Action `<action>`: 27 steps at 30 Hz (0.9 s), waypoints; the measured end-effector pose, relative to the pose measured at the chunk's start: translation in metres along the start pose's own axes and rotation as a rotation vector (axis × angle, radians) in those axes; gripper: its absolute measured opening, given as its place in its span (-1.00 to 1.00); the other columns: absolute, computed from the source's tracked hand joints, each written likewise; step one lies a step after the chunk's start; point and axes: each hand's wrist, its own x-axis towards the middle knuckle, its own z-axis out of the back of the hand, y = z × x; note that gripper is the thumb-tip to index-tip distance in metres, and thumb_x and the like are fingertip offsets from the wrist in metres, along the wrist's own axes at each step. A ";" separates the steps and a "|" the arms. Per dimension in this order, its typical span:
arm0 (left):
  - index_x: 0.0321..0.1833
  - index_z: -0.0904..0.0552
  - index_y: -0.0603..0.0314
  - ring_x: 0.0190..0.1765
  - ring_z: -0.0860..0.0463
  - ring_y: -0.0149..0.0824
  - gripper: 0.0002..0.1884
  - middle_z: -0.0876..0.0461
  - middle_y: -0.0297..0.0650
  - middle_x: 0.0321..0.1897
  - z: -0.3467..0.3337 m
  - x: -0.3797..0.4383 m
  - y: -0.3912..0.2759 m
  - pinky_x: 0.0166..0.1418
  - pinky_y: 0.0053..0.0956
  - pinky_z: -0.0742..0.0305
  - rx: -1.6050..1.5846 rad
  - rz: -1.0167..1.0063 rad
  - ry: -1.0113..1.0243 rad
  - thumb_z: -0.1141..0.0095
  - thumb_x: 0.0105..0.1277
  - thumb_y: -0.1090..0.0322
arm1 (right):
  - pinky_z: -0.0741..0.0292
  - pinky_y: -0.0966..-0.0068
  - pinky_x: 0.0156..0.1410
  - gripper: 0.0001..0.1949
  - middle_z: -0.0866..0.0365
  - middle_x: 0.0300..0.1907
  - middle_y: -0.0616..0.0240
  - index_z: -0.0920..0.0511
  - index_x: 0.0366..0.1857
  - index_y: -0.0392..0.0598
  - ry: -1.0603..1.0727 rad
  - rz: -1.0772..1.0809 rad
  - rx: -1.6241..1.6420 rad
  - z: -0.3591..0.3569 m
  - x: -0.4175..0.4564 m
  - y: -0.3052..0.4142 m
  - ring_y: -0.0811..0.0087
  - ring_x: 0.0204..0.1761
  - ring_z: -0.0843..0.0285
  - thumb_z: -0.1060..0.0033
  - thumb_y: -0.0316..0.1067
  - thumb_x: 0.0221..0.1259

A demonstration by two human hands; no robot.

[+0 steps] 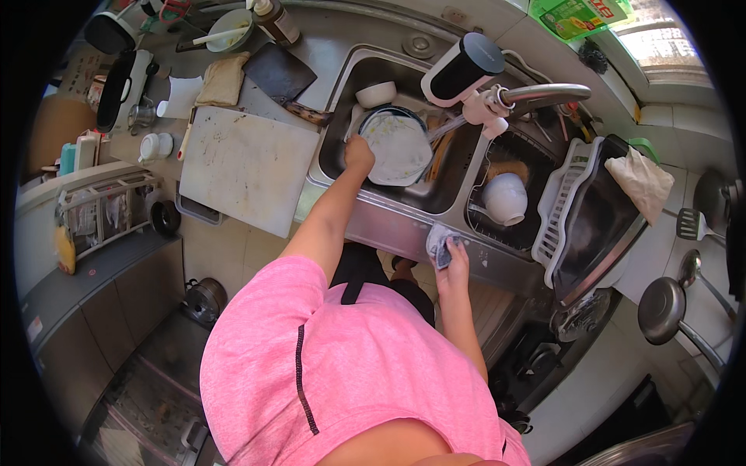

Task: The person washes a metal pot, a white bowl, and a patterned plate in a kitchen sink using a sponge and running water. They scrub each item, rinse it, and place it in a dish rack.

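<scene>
My left hand [359, 154] is at the left edge of a white patterned plate [396, 148] in the left sink basin; its fingertips are partly hidden, so its grip is unclear. The plate lies over a dark-rimmed dish. Water runs from the faucet [545, 93] towards the plate's right side. A white bowl [376, 94] sits behind the plate, and wooden chopsticks [441, 152] lie to its right. My right hand [453, 267] holds a wet grey cloth [441, 244] at the sink's front edge, below the basin divider.
The right basin has a wire rack with a white bowl [505, 199]. A cutting board [247, 166] and a cleaver [280, 73] lie left of the sink; the cleaver's handle reaches the basin rim. A white plastic rack [562, 204] and dark tray [600, 224] stand at the right.
</scene>
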 end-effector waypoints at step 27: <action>-0.04 -0.55 0.40 -0.13 -0.60 0.22 -0.66 -0.62 0.22 -0.22 0.131 -0.082 -0.056 -0.02 -0.05 -0.49 -0.189 -0.435 0.020 0.00 0.11 0.42 | -0.50 0.44 0.02 -0.72 -0.61 -0.10 0.34 -0.46 0.06 -0.12 -0.029 0.170 0.010 -0.059 0.012 -0.028 0.44 -0.06 -0.60 -0.06 -0.49 0.27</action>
